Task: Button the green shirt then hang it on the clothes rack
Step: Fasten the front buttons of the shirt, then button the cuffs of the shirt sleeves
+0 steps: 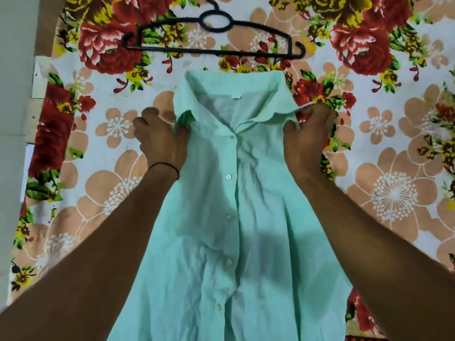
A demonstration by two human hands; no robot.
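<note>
The lower part of the green shirt [258, 217] runs off the bottom edge, so its hem is out of view, and both forearms cover its sides, hiding the sleeves. The fingertips of the left hand [160, 139] are buried in a bunch of fabric at the shirt's shoulder, just below the collar tip; how far they reach under the cloth is hard to tell. The hook of the black hanger [216, 35] is cut off at the top edge. A pale strip along the left border is too blurred to identify.

Both arms stretch forward from the lower corners, backs of the hands up. The left hand, with a thin black band [164, 168] on its wrist, grips the gathered shoulder fabric with curled fingers. The right hand [307, 139] clutches the opposite shoulder, its thumb pressed over the cloth beside the collar.

The shirt lies front up on a floral sheet [394, 193], collar spread open toward the hanger, its front closed along a row of pale buttons [228, 177]. The hanger lies flat on the sheet just beyond the collar, not touching it
</note>
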